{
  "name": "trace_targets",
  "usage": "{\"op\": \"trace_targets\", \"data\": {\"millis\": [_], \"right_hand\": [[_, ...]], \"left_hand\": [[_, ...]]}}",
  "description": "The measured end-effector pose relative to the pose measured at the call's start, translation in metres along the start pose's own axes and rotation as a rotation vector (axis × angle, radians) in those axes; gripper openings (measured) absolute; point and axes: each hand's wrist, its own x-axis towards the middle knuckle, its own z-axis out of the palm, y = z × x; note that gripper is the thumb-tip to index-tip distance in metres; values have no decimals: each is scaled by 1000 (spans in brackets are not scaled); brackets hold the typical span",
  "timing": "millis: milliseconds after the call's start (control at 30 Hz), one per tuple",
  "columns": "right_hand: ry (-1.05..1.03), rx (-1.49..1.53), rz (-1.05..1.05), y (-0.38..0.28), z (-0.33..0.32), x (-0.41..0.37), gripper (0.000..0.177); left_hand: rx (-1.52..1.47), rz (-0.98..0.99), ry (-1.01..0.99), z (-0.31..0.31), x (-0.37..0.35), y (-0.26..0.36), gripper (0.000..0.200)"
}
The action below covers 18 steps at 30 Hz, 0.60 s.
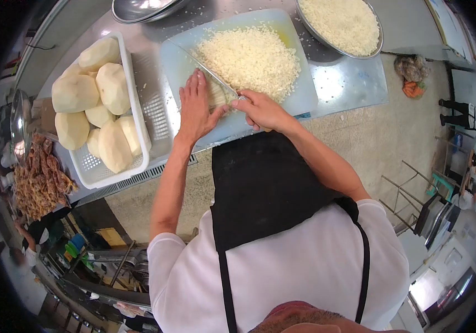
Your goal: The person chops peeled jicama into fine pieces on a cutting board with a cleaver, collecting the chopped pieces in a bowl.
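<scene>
My right hand [261, 111] is wrapped around the handle of a kitchen knife [210, 72]. Its long blade slants up and left across the cutting board [174, 64]. Beside the blade, cut potato strips [215, 95] lie on the board. My left hand [194, 108] holds them from the left, its fingers stretched toward the blade and its thumb toward the right hand. Past the knife spreads a wide heap of finely diced potato [252, 61]. Part of the strips is hidden by the blade and my hands.
Left of the board stands a white plastic basket [144, 139] with several peeled potatoes [76, 93]. A metal bowl [381, 41] of diced potato is at the top right, and metal bowls [138, 11] are at the top left. Dark brown food [41, 172] lies further left.
</scene>
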Motion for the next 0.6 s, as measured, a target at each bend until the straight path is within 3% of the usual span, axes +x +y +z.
{"op": "trace_targets", "data": {"millis": [67, 200, 367, 600], "right_hand": [[-19, 19, 28, -1, -8, 4, 40], [-33, 1, 57, -24, -14, -16, 42], [37, 18, 11, -28, -3, -41, 49], [45, 54, -19, -20, -2, -52, 56]], "left_hand": [[132, 67, -233, 3, -9, 1, 104], [236, 72, -235, 27, -16, -9, 109], [293, -190, -122, 46, -3, 6, 106], [176, -222, -145, 42, 0, 6, 104]]}}
